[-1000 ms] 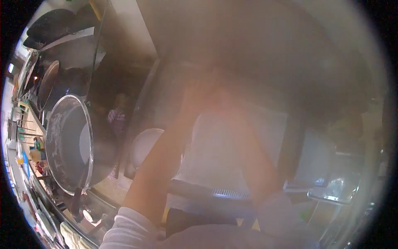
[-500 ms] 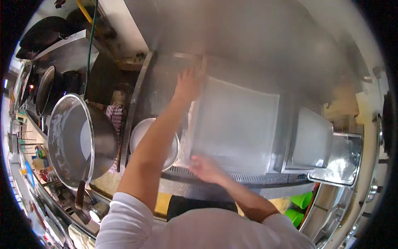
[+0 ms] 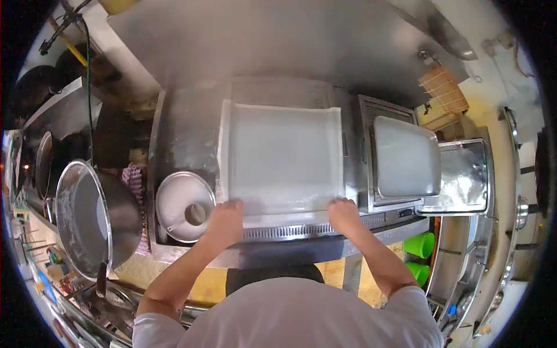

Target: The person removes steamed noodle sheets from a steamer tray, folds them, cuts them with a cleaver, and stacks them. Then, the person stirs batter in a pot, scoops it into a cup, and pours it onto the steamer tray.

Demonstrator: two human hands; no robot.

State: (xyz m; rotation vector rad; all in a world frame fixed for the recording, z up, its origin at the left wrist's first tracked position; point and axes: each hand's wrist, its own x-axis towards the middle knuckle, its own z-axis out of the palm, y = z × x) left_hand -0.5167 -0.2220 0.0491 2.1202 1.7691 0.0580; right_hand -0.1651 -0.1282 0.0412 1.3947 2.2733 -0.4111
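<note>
A pale, thin cloth (image 3: 283,153) lies spread flat over a perforated metal surface, with a wet sheen near its front edge. My left hand (image 3: 225,223) is closed at the cloth's near left corner, fingers curled over the edge. At the near right corner my right hand (image 3: 344,216) is likewise closed on the cloth. Just left of my left hand sits a round metal pan (image 3: 174,197) with a small cup-like scoop (image 3: 195,215) in it. The fingertips of both hands are partly hidden by their knuckles.
A large metal pot (image 3: 125,203) with whitish liquid and a wooden-handled utensil (image 3: 101,281) stands at left. To the right are a pale rectangular tray (image 3: 406,156) and a shiny metal tray (image 3: 464,177). Green containers (image 3: 419,245) sit below the counter. Steam hangs at the back.
My left hand has come from the cloth's far left side to its near left corner. My right hand has moved from the near left to the near right corner. The view has shifted.
</note>
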